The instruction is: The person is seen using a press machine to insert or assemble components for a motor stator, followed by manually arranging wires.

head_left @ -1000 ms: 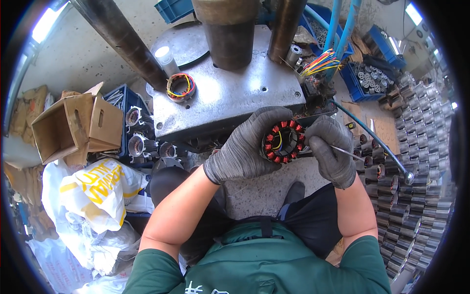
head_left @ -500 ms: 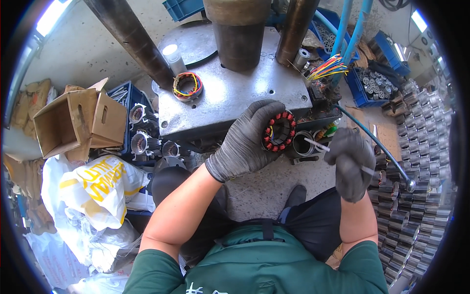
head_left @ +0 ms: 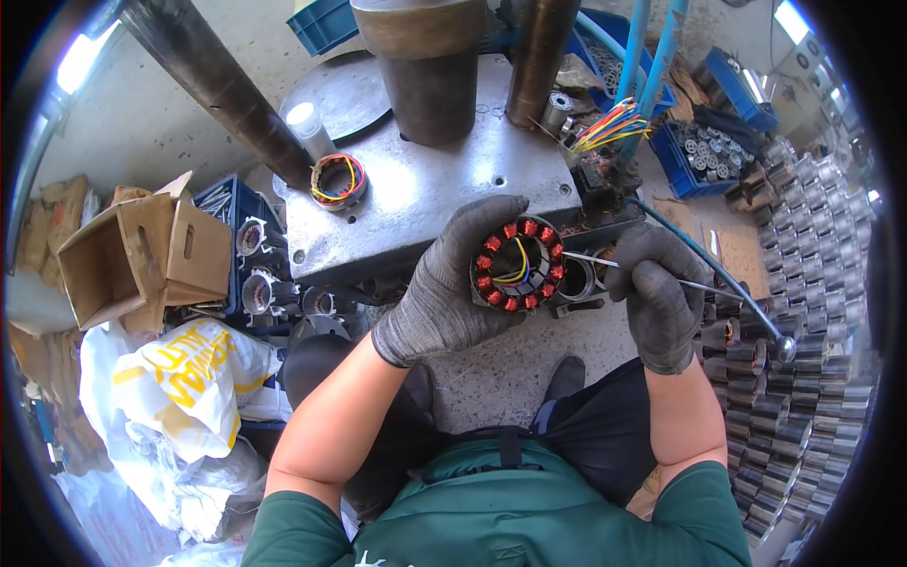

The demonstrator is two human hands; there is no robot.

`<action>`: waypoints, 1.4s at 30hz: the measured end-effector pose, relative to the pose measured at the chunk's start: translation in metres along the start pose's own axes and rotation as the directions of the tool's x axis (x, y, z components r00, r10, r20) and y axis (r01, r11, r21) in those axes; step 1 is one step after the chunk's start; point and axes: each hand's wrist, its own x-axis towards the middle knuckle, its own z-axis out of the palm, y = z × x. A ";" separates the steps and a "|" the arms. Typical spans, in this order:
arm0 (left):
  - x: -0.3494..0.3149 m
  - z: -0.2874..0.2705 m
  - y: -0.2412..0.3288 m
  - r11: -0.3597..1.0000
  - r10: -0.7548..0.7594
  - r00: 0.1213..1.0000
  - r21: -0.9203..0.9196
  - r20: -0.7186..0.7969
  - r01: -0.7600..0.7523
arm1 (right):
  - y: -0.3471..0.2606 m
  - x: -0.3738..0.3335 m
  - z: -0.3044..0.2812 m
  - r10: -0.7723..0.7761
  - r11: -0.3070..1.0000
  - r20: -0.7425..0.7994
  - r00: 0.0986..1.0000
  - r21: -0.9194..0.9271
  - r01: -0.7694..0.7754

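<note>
My left hand, in a grey work glove, is closed round the outside of a motor stator. The stator is a ring with red copper coils, its open face turned up, and yellow and blue wires show inside its bore. From the right, my gloved right hand pinches a thin metal rod. The rod's left tip reaches the stator's right rim; whether it touches a coil I cannot tell. Its other end sticks out past the hand.
Ahead stands a metal press table with thick columns, holding another wired stator and a white-capped bottle. Colored wires lie at its right. Stacked metal cylinders fill the right; a cardboard box and plastic bags sit left.
My left hand has turned the stator so its coil face shows more fully. My right hand has brought the rod left, its tip now at the stator's rim. The view has shifted slightly.
</note>
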 end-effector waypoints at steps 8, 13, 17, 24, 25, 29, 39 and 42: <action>0.001 -0.002 0.002 0.998 0.065 0.995 0.014 0.075 -0.066 | 0.000 0.003 -0.001 0.069 0.997 0.034 0.997 -0.019 -0.068; 0.000 0.000 0.005 0.997 0.054 0.993 0.048 0.102 -0.059 | 0.000 0.004 -0.003 0.161 0.987 0.047 0.986 -0.036 -0.159; -0.001 -0.002 0.005 0.994 0.041 0.991 0.095 0.129 -0.053 | 0.001 0.008 -0.007 0.241 0.970 0.055 0.969 -0.029 -0.240; -0.003 -0.002 0.004 0.998 0.029 0.991 0.047 0.134 -0.035 | 0.006 0.011 -0.011 0.279 0.960 0.067 0.958 0.002 -0.279; -0.003 -0.002 0.004 1.000 0.020 0.989 0.020 0.144 -0.023 | 0.007 0.012 -0.012 0.288 0.956 0.073 0.955 0.030 -0.291; -0.004 -0.002 0.006 0.998 -0.002 0.987 -0.066 0.159 0.012 | 0.012 0.018 -0.015 0.310 0.936 0.109 0.945 0.142 -0.323; -0.003 0.000 0.007 1.000 -0.004 0.990 0.013 0.141 0.002 | -0.003 0.007 -0.002 -0.233 0.811 0.332 0.914 -0.452 0.371; -0.003 -0.002 0.006 1.000 -0.021 0.989 0.010 0.146 0.020 | -0.005 0.006 -0.006 -0.270 0.838 0.320 0.908 -0.386 0.385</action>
